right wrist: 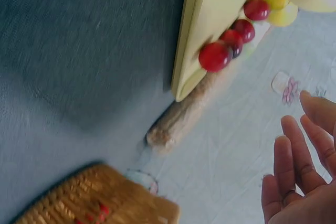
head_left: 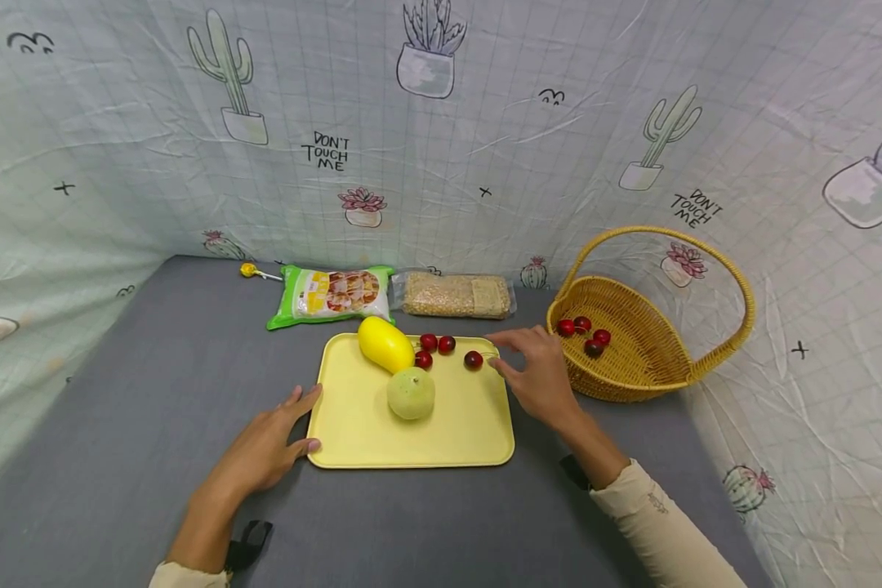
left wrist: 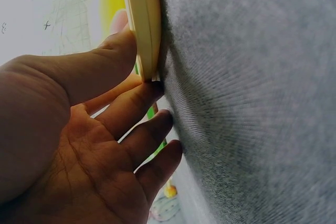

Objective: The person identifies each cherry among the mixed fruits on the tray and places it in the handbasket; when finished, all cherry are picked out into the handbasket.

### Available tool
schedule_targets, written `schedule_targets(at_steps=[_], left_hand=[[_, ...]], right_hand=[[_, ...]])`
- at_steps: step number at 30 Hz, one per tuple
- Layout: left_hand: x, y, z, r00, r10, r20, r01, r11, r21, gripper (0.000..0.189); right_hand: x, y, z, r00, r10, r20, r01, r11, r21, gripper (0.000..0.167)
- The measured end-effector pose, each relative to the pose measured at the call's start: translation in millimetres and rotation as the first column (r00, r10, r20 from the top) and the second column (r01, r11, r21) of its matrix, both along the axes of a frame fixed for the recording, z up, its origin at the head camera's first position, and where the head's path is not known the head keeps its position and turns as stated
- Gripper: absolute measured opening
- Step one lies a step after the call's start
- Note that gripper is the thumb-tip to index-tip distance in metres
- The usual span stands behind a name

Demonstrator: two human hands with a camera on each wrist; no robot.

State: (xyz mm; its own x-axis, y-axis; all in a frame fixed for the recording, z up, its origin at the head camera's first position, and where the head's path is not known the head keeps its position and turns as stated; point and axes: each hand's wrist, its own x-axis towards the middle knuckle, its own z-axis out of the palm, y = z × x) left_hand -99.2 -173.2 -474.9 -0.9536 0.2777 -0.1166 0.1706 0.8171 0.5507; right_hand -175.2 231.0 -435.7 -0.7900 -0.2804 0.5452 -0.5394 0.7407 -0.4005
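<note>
My left hand (head_left: 268, 449) lies along the left edge of a yellow tray (head_left: 353, 441), thumb and forefinger spread apart with their tips on the rim. In the left wrist view, the thumb reaches over the tray's edge. My right hand (head_left: 540, 376) hovers at the tray's upper right corner, thumb and forefinger apart around the stem end of a dark red cherry (head_left: 474, 360). Nothing sits between those fingers in the right wrist view. On the tray lie a yellow mango (head_left: 385, 344), a pale green round fruit (head_left: 411, 394) and three more cherries (head_left: 447, 345).
A wicker basket (head_left: 632, 327) with a tall handle and several cherries (head_left: 594, 349) stands right of the tray. Behind the tray are a green-and-white food bag (head_left: 341, 292), a clear pack of grains (head_left: 456, 295) and a yellow lollipop (head_left: 247, 269). A patterned cloth hangs behind.
</note>
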Motion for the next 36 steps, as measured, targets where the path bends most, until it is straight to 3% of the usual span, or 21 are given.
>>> schedule_targets(at_steps=[16,23,27,36], left_hand=[[-0.8,-0.4,-0.4,1.000,-0.003,-0.004,0.003,1.000,0.001,0.088],[-1.4,0.0,-1.4,1.000,0.002,-0.001,-0.002,1.000,-0.007,0.089],[-1.1,0.4,-1.7,1.000,0.002,-0.004,-0.002,1.000,-0.003,0.089],[-1.0,-0.9,-2.3,1.000,0.004,-0.019,-0.004,1.000,0.003,0.089]], right_hand=[[-6.4,-34.9,-12.3,0.988,0.065,0.144,-0.068,0.998,0.017,0.037],[-15.5,-49.0,-17.4,0.955,0.102,0.278,-0.106,0.994,0.000,0.034],[-21.6,-56.5,-18.9,0.937,0.101,0.334,-0.120,0.992,0.036,0.035],[-31.2,-65.3,-15.4,0.923,0.109,0.369,-0.159,0.981,0.108,0.037]])
